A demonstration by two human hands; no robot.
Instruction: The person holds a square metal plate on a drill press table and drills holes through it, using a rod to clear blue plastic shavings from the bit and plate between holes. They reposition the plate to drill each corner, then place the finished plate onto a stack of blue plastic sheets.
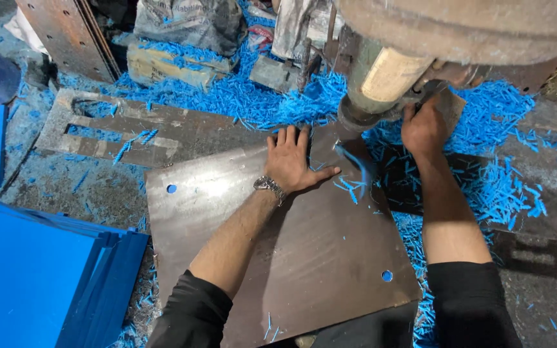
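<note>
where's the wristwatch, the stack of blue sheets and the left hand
wristwatch (267,185): head view, on its metal case
stack of blue sheets (33,277): head view, top sheet's face
left hand (291,164): head view, back of the hand

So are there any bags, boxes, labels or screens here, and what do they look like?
No screens or signs show.
Grey sack: top of the picture, behind the blue shavings; crumpled, grey plastic with faint dark print.
Red-and-white wrapper: just right of the sack, small and crumpled, half buried in shavings.
Worn block: below the sack, box-like, yellowish and grey; whether it is a package I cannot tell.
</note>
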